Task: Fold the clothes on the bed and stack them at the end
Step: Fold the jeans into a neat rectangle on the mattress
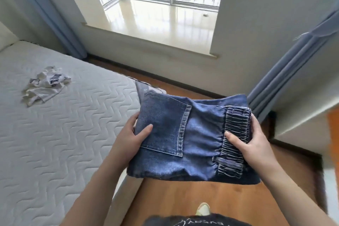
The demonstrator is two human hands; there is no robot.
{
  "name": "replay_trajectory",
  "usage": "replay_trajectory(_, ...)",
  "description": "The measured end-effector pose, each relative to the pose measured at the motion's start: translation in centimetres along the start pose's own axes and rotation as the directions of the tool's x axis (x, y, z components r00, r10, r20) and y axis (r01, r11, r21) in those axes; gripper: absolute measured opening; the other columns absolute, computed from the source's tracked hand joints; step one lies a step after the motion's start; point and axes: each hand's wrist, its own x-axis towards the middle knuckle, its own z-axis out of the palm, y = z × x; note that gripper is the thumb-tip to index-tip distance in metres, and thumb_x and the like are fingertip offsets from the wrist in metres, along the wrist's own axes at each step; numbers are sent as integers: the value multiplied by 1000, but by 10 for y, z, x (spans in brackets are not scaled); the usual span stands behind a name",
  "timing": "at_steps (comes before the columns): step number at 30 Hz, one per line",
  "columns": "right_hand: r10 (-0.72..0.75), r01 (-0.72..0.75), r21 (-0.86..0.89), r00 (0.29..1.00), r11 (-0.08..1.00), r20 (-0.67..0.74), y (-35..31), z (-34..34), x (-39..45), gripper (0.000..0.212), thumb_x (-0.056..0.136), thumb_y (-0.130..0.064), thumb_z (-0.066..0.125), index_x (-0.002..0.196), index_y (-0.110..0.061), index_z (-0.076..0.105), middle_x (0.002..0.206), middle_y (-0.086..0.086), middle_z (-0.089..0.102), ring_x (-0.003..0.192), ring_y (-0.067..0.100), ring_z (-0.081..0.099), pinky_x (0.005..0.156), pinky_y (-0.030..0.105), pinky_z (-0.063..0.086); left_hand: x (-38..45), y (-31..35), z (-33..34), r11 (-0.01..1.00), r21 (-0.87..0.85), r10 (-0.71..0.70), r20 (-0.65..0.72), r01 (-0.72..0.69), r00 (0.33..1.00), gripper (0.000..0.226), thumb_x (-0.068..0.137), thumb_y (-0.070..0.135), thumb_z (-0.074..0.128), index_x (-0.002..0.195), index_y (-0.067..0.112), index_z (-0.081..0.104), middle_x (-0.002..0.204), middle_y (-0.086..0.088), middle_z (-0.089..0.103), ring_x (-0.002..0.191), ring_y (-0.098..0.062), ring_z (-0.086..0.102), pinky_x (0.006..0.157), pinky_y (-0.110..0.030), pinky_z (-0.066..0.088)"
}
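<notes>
Both hands, left hand [131, 140] and right hand [251, 140], grip folded jeans [200, 134] beside the bed [55, 143]; a crumpled shirt [45, 86] lies mid-mattress.

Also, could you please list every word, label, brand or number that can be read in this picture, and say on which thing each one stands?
No text here can be read with certainty.
White T-shirt crumpled on the mattress: dark block letters, folded over, unreadable.
Black garment on the person, bottom edge: white print, partly cut off and blurred, unreadable.
Folded jeans held by the left hand and right hand: no label visible.
</notes>
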Motion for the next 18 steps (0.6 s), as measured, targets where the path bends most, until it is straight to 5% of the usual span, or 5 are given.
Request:
replay_trajectory(6, 49, -49, -7, 998, 999, -26, 15, -44, 46, 76, 73, -36, 83, 135, -48, 42, 117, -33, 61, 104, -14, 58, 87, 17, 41, 36, 21, 50, 998, -30, -45, 60, 47, 997, 61, 78, 46, 73, 134, 42, 50, 119, 1, 70, 104, -22, 70, 93, -49, 54)
replay_trajectory(11, 74, -74, 9, 997, 997, -9, 16, -31, 98, 78, 74, -33, 83, 140, -42, 41, 120, -24, 63, 106, -11, 59, 92, 20, 43, 87, 30, 52, 997, -28, -71, 52, 72, 996, 53, 83, 39, 76, 130, 46, 52, 114, 0, 73, 98, -19, 72, 85, -42, 58)
replay_trajectory(18, 77, -77, -57, 997, 995, -3, -3, -12, 200, 83, 76, -36, 82, 144, -42, 36, 123, -22, 63, 109, -6, 59, 98, 25, 43, 191, 40, 52, 994, -96, -56, 28, 59, 998, 54, 79, 47, 68, 131, 44, 52, 114, -1, 73, 100, -22, 72, 92, -50, 55)
